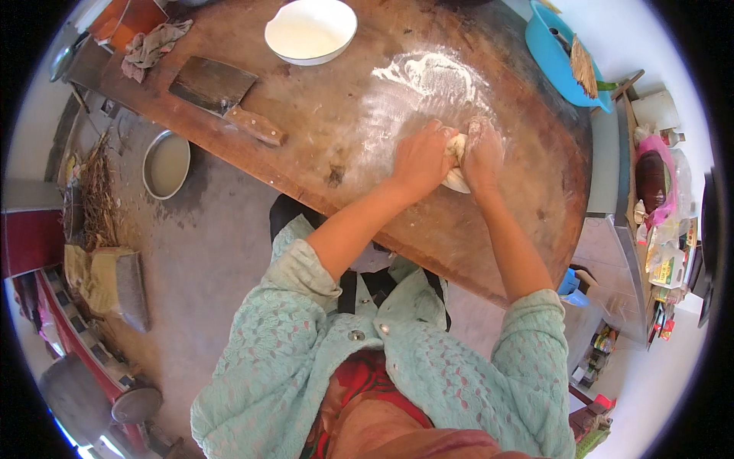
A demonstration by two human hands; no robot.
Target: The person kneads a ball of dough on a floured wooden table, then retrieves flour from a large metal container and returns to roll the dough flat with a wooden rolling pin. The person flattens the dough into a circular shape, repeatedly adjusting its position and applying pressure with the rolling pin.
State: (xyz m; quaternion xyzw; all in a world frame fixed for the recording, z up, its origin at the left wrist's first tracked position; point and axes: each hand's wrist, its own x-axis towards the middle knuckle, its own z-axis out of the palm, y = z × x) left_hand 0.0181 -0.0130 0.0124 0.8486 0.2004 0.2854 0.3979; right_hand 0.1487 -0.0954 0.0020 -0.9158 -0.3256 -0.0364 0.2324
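Note:
A pale lump of dough (456, 178) lies on the wooden table, mostly covered by my two hands. My left hand (425, 157) is closed round its left side, knuckles up. My right hand (482, 152), dusted with flour, is closed on the right side, close beside the left. Some dough shows between the hands and below them. Just beyond my hands, white flour (436, 74) is spread over the board. The undersides of my fingers are hidden.
A cleaver (214, 86) with a wooden handle lies at the table's left edge, near a crumpled cloth (153, 50). A white enamel basin (311, 34) stands at the far side. A blue basin (556, 61) is at the far right. On the floor left sits a metal basin (167, 164).

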